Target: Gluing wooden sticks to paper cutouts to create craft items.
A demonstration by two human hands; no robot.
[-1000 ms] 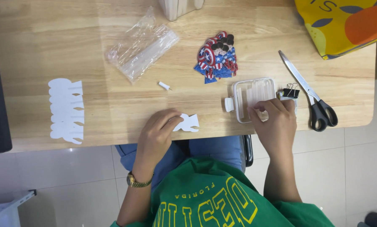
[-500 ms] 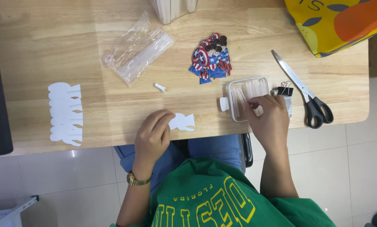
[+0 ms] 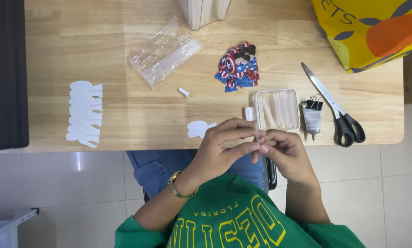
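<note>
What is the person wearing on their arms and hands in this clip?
Both hands are bare, no gloves. The left hand has a gold wristwatch at the wrist. The right hand wears nothing. Green sleeves are pushed up toward the elbows.

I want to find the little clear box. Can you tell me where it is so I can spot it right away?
Start at the wooden table and go to its near edge, just above the person's hands. The box lies there, left of the scissors and below the pile of red and blue cutouts. It is the only clear, rectangular tray, and it holds thin pale sticks side by side.
</note>
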